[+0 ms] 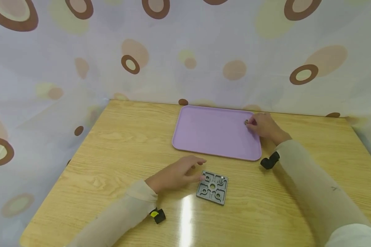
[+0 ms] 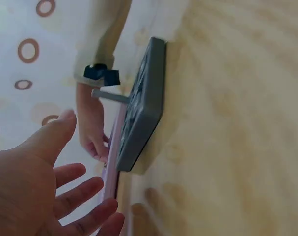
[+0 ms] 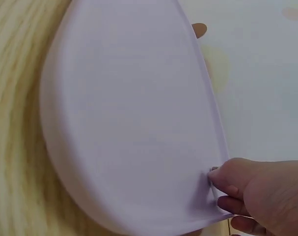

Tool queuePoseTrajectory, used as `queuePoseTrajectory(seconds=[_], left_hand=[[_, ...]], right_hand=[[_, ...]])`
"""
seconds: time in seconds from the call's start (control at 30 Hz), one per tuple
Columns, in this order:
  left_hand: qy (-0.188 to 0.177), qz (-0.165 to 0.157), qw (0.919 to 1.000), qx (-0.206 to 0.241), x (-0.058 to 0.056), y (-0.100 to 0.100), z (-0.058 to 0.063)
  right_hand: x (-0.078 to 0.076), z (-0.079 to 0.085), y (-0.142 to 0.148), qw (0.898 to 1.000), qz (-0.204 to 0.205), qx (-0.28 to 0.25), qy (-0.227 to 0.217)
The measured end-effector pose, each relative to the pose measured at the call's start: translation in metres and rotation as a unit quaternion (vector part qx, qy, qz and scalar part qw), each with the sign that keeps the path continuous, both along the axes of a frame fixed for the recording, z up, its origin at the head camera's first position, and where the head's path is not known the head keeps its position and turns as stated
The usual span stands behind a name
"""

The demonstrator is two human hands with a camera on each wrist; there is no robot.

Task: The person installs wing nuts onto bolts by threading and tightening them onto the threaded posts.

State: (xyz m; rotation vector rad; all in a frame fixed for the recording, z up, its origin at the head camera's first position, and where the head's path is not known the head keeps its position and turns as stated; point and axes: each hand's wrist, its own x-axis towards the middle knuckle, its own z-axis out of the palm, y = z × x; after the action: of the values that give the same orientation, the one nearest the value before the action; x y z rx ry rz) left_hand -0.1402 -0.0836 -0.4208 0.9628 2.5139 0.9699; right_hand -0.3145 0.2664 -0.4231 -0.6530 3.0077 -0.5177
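My right hand [image 1: 264,127] is over the far right corner of a purple tray [image 1: 214,133], thumb and fingertips pinching a small brownish metal piece [image 1: 246,122]. Most of that piece is hidden by the fingers in the right wrist view, where only a bit of grey edge shows at the thumb tip. On the table nearer to me lies a square grey metal plate [image 1: 212,187] with ring-shaped holes. A bolt [image 1: 221,179] stands upright at its far right hole. Beside the plate's left edge hovers my left hand [image 2: 45,182], fingers spread and holding nothing.
The wooden table [image 1: 126,137] reaches back to a patterned cloth [image 1: 210,51] that hangs behind it and along the left side. Black camera mounts [image 1: 270,160] sit on both wrists. A bright light reflection lies on the table in front of the plate.
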Motion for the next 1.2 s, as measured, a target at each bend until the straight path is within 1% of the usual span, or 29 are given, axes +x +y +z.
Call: queuePoseTrajectory(seconds=[0.07,0.2,0.4,0.5,0.63,0.83,0.9,1.1,1.2], left_hand=[[0.001,-0.005,0.9999,-0.011,0.006,0.001,-0.003],[0.028,-0.011,0.9988,-0.039,0.014,0.005,-0.008],[0.043,-0.016,0.9978,-0.047,0.021,0.01,-0.015],[0.055,-0.014,0.997,-0.053,0.025,0.011,-0.016],[0.068,-0.011,0.9959,-0.059,0.027,0.014,-0.019],[0.076,-0.008,0.9947,-0.07,0.03,0.017,-0.021],[0.079,-0.008,0.9944,-0.07,0.03,0.017,-0.021],[0.083,-0.006,0.9945,-0.064,0.031,0.016,-0.021],[0.087,-0.005,0.9943,-0.061,0.029,0.016,-0.023]], right_hand=[[-0.002,0.0,0.001,1.0,-0.002,0.0,-0.01],[-0.002,-0.003,0.001,1.0,-0.02,-0.004,-0.019],[0.007,0.001,0.001,0.998,-0.04,-0.039,-0.021],[0.01,0.002,0.001,0.998,-0.034,-0.053,-0.016],[0.013,-0.001,0.001,0.998,-0.015,-0.068,-0.005],[0.019,-0.007,-0.004,0.996,0.006,-0.094,0.009],[0.02,-0.008,-0.005,0.995,0.003,-0.094,0.013],[0.022,-0.01,-0.006,0.997,-0.018,-0.072,0.01],[0.025,-0.008,-0.006,0.997,-0.017,-0.075,0.005]])
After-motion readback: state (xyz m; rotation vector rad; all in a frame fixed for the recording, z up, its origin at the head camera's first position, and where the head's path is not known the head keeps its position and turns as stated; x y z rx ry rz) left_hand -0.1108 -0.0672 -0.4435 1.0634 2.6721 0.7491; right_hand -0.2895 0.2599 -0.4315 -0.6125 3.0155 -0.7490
